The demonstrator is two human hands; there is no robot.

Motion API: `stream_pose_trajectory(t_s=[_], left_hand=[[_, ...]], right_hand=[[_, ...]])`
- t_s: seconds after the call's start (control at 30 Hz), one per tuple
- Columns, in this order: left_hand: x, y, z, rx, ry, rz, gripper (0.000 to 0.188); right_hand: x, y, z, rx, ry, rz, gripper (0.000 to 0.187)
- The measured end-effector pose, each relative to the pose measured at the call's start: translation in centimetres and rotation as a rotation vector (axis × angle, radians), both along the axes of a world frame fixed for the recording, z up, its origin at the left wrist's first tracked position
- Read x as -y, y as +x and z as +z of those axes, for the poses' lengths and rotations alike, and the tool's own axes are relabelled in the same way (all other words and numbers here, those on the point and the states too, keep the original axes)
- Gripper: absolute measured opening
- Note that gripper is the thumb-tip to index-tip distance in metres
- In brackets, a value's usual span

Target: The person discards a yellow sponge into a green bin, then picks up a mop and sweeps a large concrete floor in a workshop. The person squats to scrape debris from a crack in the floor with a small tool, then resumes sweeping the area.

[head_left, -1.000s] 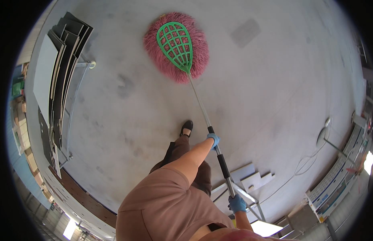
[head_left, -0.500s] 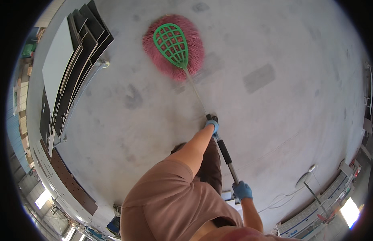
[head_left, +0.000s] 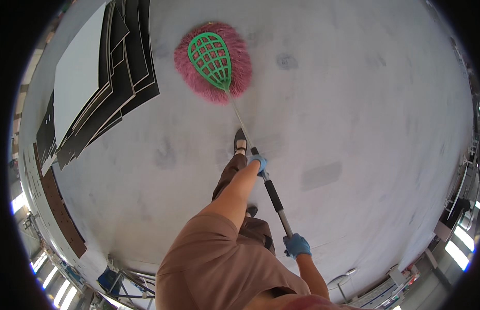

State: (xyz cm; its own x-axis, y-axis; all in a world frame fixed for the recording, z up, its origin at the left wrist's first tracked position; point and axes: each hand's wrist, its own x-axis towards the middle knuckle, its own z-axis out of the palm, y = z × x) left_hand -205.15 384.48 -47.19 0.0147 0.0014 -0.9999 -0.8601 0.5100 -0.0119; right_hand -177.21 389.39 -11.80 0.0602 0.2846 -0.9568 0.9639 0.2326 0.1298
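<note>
Person stands on a grey concrete floor (head_left: 353,103), working a long-handled mop (head_left: 213,61) with both gloved hands. Left hand (head_left: 257,163), in a blue glove, has its fingers wrapped tight around the pole (head_left: 273,194) at the upper end of the black grip; right hand (head_left: 296,245), also blue-gloved, has its fingers curled shut around the pole's near end. Beyond the left fingers the thin metal shaft runs out and away to the mop head, a green plastic frame over pink fringe, lying flat on the floor well ahead of both hands. One shoe (head_left: 240,140) sits just beside the left fingers, a little short of the mop head. Off to the left of the fingers, well apart, lies a fanned stack of dark boards (head_left: 116,77) with a pale sheet on top. Floor shows faint darker blotches and patches in several spots, near the fingers and far to the right; no clear swept or wet track is visible, so how much has been covered cannot be told. Judging by the wide stretch of floor around, a good deal seems left to go over.
</note>
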Motion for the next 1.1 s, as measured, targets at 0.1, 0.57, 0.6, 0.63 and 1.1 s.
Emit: stream_pose_trajectory(t_s=[0.1,0.57,0.6,0.63,1.1], left_hand=[[-2.1,-9.0,0.7,-0.314,-0.225,-0.102,0.045],[-18.5,-26.6,14.4,-0.433,-0.027,0.28,0.034],[-20.5,-24.3,15.7,-0.518,-0.025,0.29,0.036],[-22.2,-23.4,16.7,-0.361,-0.014,0.485,0.038],[-34.0,-43.3,6.8,-0.566,0.264,-1.461,0.045]], right_hand=[[-3.4,-10.9,-2.2,-0.057,0.047,0.143,0.056],[-26.0,-31.0,7.5,-0.237,-0.216,-0.077,0.062],[-28.3,-30.6,8.1,-0.175,-0.133,0.086,0.06],[-29.7,-29.1,8.9,-0.206,-0.114,0.207,0.059],[-40.7,-55.6,7.0,-0.045,-0.029,0.524,0.053]])
